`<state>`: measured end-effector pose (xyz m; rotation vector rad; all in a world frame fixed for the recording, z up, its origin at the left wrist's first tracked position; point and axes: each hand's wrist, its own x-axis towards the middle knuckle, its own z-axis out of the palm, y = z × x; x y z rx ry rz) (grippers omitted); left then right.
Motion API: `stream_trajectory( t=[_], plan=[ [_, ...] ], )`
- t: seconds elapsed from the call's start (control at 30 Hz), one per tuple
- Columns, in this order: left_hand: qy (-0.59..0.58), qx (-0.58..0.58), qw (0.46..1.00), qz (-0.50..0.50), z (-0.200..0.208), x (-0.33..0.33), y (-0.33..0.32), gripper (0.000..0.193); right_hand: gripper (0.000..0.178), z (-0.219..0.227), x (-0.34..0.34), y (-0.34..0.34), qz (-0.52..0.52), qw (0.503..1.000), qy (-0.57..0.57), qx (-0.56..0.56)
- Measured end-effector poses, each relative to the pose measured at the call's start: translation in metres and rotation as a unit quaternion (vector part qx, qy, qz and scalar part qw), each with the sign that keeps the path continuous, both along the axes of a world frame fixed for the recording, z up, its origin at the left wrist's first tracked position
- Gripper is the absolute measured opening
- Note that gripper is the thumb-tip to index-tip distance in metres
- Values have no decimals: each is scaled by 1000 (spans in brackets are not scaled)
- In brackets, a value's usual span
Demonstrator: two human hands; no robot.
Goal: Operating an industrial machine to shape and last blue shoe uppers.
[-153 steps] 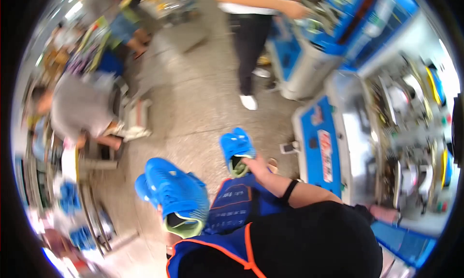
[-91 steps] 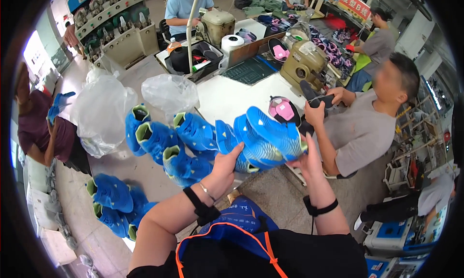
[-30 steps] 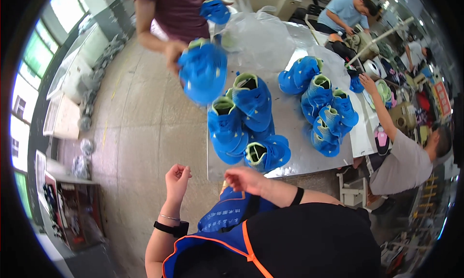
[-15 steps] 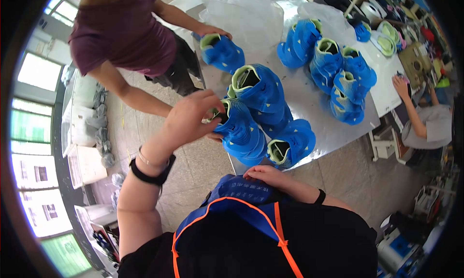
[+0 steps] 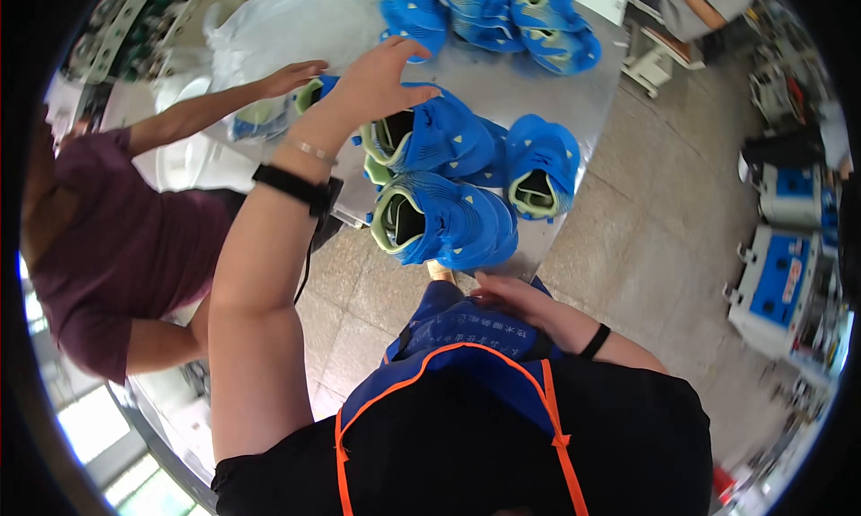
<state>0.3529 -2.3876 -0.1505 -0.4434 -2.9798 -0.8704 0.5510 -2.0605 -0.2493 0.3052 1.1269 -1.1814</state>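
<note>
Blue shoe uppers with pale green linings stand on the metal table, several nested in one another. My left hand [image 5: 381, 81], fingers apart and empty, hovers over the opening of the middle stack of uppers [image 5: 457, 139]; whether it touches is unclear. Nearest me is another stack of uppers [image 5: 466, 224], openings facing left. To its right sits a separate upper [image 5: 547, 161], its opening toward me. My right hand [image 5: 516, 298] lies against my blue apron [image 5: 448, 323] by the table's near edge, fingers loosely extended, nothing visible in it.
More blue uppers [image 5: 547, 22] stand at the table's far side. A co-worker in a maroon shirt [image 5: 134, 238] is at the left, one hand [image 5: 300, 72] by a blue upper. Clear plastic bags [image 5: 287, 40] cover the far left of the metal table [image 5: 587, 94]. Blue-and-white machines [image 5: 780, 274] stand right.
My view has turned, shifting the table and co-worker. My left hand has gone from the near stack to above the middle stack. The co-worker's lower hand has left the near stack.
</note>
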Motion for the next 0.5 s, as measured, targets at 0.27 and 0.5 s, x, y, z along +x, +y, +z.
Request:
stream_trajectory(
  t=[0.27, 0.5],
  plan=[
    [-294, -293, 895, -164, -82, -63, 37, 77, 91, -37, 8, -58, -392, 917, -3, 69],
    [-326, -282, 879, -204, -82, -83, 48, 82, 88, -37, 3, -74, -455, 879, -122, 77]
  ],
)
